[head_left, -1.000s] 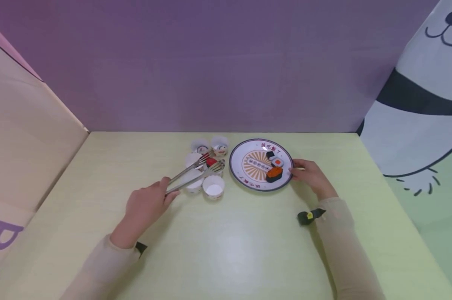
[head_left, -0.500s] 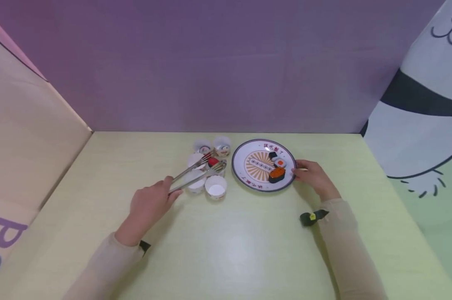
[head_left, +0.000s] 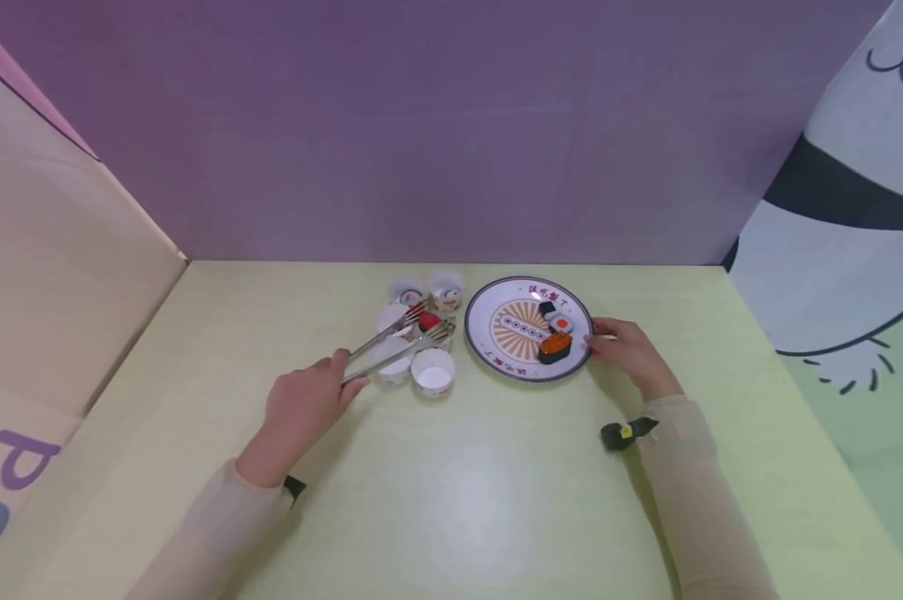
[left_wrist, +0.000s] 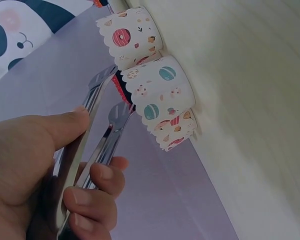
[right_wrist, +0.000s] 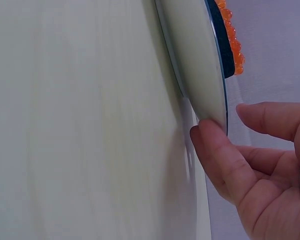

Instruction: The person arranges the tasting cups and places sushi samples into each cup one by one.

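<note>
My left hand (head_left: 305, 406) grips metal tongs (left_wrist: 81, 135) with fork-like ends. The tong ends reach over a cluster of white paper cups (head_left: 432, 371), one on each side of a red-topped toy sushi (head_left: 428, 321). In the left wrist view this sushi is mostly hidden behind a printed cup (left_wrist: 160, 90). On the right, my right hand (head_left: 631, 354) holds the rim of a round plate (head_left: 485, 332), fingers underneath and thumb above the edge. The plate carries an orange roe sushi (head_left: 555, 348), a white roll (head_left: 561, 323) and a small black piece (head_left: 546, 308).
The cups stand just left of the plate on a pale wooden table (head_left: 459, 500). A purple backdrop (head_left: 451, 150) rises behind the table's far edge. Printed panels flank both sides, with a panda figure (head_left: 856, 275) on the right.
The whole scene shifts slightly right in the head view. Both hands, the tongs and the plate keep their places relative to each other.
</note>
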The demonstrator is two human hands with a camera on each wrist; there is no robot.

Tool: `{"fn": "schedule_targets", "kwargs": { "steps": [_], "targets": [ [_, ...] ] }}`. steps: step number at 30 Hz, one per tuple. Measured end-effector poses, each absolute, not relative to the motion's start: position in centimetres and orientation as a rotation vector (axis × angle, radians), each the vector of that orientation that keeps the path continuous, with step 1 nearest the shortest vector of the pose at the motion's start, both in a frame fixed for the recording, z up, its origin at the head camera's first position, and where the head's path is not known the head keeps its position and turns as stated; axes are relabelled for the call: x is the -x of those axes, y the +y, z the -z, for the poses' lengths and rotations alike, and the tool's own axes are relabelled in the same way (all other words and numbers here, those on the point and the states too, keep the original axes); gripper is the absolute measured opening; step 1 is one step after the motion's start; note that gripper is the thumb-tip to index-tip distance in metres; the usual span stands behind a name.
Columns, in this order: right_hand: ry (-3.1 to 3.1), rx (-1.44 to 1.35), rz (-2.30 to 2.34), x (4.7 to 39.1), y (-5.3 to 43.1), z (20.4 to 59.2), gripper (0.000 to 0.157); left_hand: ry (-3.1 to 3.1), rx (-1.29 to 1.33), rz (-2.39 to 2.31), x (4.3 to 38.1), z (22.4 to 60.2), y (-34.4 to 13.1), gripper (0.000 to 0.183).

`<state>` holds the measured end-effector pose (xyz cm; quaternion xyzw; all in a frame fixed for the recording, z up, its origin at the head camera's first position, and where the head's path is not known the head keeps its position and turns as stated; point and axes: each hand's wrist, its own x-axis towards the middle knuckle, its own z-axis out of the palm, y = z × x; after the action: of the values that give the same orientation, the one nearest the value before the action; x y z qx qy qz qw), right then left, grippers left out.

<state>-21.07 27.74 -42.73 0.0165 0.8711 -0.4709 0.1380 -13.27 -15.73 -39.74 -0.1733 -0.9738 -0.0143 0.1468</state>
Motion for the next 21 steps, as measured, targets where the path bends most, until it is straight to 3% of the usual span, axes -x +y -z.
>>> {"fn": "schedule_targets", "kwargs": {
  "steps": [21],
  "targets": [
    [2.514, -0.046, 1.398, 21.08, 27.72, 42.75, 0.052, -2.776, 0.516, 0.048, 13.28, 39.88, -15.85, 0.043]
  ]
}}
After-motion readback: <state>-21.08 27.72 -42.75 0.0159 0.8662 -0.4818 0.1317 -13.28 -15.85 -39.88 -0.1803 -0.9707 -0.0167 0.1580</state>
